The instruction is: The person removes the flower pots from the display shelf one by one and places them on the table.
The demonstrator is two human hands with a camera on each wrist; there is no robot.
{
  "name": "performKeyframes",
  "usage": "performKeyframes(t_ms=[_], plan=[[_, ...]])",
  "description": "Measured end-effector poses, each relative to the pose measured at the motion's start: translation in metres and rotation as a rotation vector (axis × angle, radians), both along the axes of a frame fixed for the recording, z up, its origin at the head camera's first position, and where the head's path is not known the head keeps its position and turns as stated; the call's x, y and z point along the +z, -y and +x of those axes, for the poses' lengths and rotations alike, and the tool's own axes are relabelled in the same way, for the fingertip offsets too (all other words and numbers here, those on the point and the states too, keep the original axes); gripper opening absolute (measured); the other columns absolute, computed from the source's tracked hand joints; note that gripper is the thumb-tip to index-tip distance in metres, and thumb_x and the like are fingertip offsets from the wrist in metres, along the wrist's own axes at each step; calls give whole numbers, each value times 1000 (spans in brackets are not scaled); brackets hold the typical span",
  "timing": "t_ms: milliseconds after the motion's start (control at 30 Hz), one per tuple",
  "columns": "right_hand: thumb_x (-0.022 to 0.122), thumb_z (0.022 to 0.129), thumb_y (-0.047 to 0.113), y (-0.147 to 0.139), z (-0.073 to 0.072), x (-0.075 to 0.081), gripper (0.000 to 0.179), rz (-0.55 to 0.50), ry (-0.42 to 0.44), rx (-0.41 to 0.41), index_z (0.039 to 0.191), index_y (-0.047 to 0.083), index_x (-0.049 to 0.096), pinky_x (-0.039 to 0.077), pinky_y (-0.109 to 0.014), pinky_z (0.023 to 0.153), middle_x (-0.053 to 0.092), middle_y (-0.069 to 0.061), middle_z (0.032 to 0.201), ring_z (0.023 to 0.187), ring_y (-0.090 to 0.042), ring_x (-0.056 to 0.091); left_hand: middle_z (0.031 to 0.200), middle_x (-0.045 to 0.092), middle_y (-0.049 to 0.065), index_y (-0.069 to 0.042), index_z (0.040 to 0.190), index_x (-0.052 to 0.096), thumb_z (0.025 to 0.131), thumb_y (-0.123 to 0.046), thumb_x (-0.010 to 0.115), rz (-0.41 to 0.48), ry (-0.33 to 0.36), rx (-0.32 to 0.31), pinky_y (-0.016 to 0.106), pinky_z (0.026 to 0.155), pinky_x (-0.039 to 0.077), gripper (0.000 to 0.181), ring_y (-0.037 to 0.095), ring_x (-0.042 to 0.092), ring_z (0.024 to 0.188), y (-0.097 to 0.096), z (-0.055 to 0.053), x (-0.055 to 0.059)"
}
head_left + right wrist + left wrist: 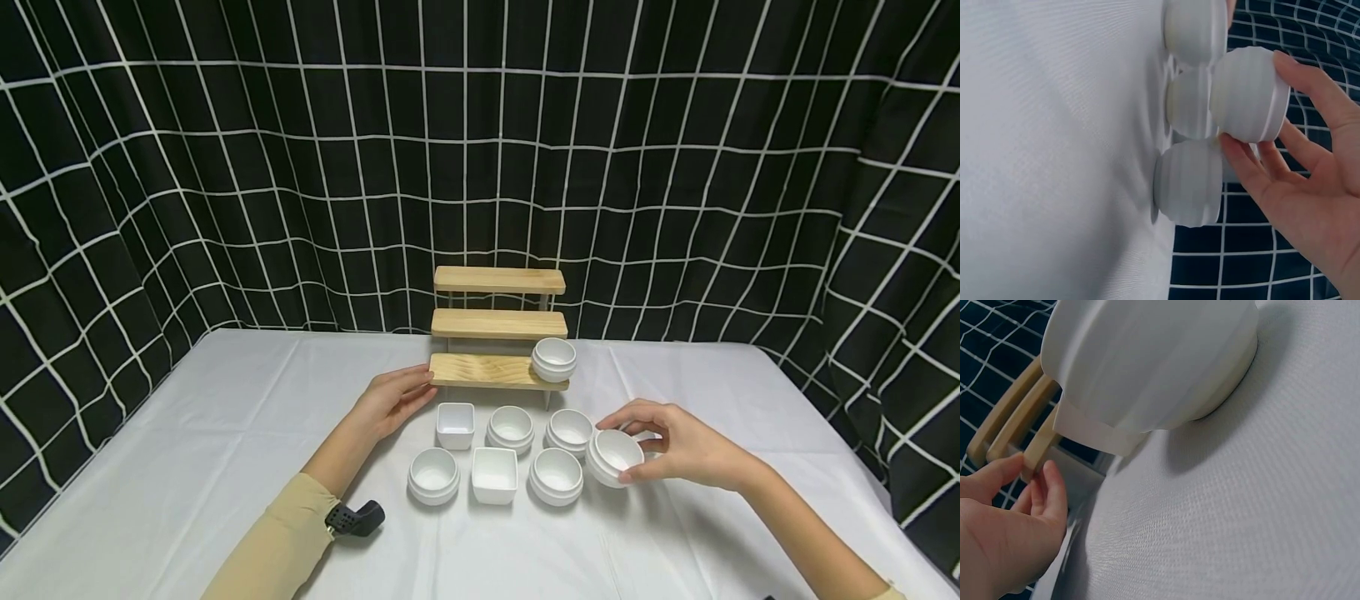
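My right hand holds a small round white bowl by its sides, thumb and fingers spread across it. In the right wrist view that bowl hangs above the cloth, beside the standing bowls. At the left end of a three-step wooden display stand, my left hand pinches the lowest step, thumb on top and fingers below, as the left wrist view shows. Another round white bowl sits at the right end of that step. The middle step and top step hold nothing.
In front of the stand, two rows of white dishes stand on the white tablecloth: square ones and round ones. A dark curtain with a white grid hangs behind and at both sides.
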State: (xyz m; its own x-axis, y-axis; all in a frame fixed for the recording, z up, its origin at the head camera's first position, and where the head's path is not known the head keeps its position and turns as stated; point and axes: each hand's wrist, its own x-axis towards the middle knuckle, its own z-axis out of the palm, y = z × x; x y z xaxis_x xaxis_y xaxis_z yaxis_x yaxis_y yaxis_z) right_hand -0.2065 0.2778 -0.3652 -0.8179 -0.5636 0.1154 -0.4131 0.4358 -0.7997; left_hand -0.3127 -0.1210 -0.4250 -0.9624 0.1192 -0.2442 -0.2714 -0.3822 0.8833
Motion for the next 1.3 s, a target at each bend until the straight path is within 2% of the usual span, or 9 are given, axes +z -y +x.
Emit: performKeyframes(t_ms=[300, 767, 967, 1300], plan=[[93, 80, 14, -2, 0, -4, 56, 38, -9, 4, 129, 1, 70, 59, -18, 100, 66, -13, 130, 109, -5, 59, 134, 61, 25, 14, 150, 46, 105, 6, 58, -2, -11, -12, 21, 95, 64, 48, 9, 70, 91, 1, 0, 0], [94, 78, 15, -4, -1, -10, 56, 41, -87, 73, 127, 1, 72, 62, -21, 94, 67, -5, 118, 104, -4, 57, 133, 63, 23, 12, 150, 48, 105, 4, 59, -23, 8, -1, 21, 95, 64, 47, 9, 70, 89, 1, 1, 1], [96, 75, 14, -3, -2, -12, 55, 56, -156, 81, 123, 2, 73, 63, -23, 78, 67, -1, 112, 91, -9, 57, 131, 63, 23, 12, 149, 50, 104, 5, 59, -18, 14, 10, 21, 93, 65, 46, 9, 71, 89, 0, 1, 2], [97, 70, 10, -4, -3, -18, 54, 68, -235, 108, 117, 0, 74, 51, -27, 59, 64, -6, 102, 73, -20, 52, 140, 58, 26, 12, 149, 50, 104, 5, 59, -25, 12, 9, 22, 95, 65, 46, 9, 70, 90, -1, 2, 3]])
